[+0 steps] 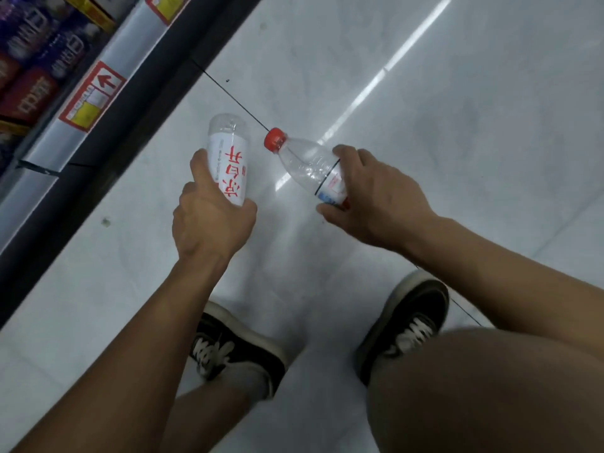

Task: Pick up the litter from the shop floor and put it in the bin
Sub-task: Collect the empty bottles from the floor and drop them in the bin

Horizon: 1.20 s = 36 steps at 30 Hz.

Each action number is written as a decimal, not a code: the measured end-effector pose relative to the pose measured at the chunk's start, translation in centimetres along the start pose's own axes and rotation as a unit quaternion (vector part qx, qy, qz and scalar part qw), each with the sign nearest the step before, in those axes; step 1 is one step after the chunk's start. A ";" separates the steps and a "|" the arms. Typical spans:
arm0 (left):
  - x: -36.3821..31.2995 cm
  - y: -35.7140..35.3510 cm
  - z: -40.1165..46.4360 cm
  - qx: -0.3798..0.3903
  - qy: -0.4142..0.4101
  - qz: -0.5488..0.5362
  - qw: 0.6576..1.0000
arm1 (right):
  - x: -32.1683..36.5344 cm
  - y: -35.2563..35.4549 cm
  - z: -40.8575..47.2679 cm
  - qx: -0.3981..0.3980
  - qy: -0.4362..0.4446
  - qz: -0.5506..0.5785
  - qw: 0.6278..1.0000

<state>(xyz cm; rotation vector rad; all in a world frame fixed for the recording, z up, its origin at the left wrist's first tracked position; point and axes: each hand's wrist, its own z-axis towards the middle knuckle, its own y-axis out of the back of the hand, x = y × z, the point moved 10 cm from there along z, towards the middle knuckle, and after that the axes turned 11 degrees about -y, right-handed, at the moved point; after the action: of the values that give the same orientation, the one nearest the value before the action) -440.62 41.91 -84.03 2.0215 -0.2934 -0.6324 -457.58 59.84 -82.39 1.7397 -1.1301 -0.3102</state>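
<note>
My left hand (209, 220) grips an empty clear bottle with a white label and red characters (228, 155), its base pointing away from me. My right hand (376, 197) holds a second empty clear bottle with a red cap (304, 161), cap pointing up-left toward the first bottle. Both bottles are lifted above the pale shop floor (425, 109). No bin is in view.
A shop shelf (81, 103) with price tags and boxed goods runs along the left edge, its dark base meeting the floor. My two black shoes (235, 348) stand on the tiles below my hands. A small dark speck (227, 81) lies on the floor ahead.
</note>
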 end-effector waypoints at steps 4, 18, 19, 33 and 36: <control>-5.2 7.0 -5.0 0.027 -0.036 0.000 0.999 | -1.3 7.5 -5.8 0.020 -0.041 -0.020 0.999; -24.8 41.6 -23.9 0.104 -0.181 0.029 0.978 | 6.9 40.5 -31.1 0.027 -0.164 0.066 0.984; -25.7 43.9 -25.0 0.108 -0.189 0.028 0.976 | 7.7 42.7 -32.6 0.022 -0.173 0.077 0.982; -23.2 71.8 -29.7 -0.031 -0.174 -0.065 0.982 | 21.6 63.3 -39.8 -0.087 -0.175 0.108 0.975; -20.4 74.2 -30.2 -0.056 -0.139 -0.079 0.985 | 25.0 64.2 -39.1 -0.080 -0.134 0.099 0.983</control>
<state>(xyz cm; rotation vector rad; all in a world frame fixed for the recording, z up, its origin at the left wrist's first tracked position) -437.54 35.50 -1.67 1.8593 -0.2563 -1.0136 -453.81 58.96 -3.28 1.4604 -1.4207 -0.5091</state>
